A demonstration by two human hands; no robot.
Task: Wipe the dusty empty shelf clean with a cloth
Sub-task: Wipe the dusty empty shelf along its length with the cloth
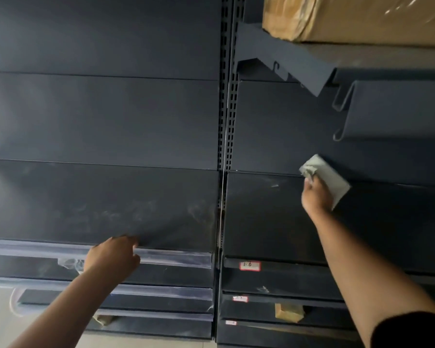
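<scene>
Two dark metal shelves run side by side, both streaked with pale dust. My right hand [315, 194] presses a pale grey-green cloth [333, 180] onto the back part of the right shelf [266, 217], close to the rear panel. The cloth is folded flat, with one bunched corner at its left end. My left hand [112, 254] rests on the front edge of the left shelf [98, 202], fingers curled over its clear price rail [176, 256]. It holds nothing else.
A slotted upright post [227, 109] divides the two bays. A cardboard box [362, 18] sits on a higher right shelf, carried by a bracket [284, 56]. Lower shelves with red-edged labels [249, 265] and scraps of tape [288, 313] lie below.
</scene>
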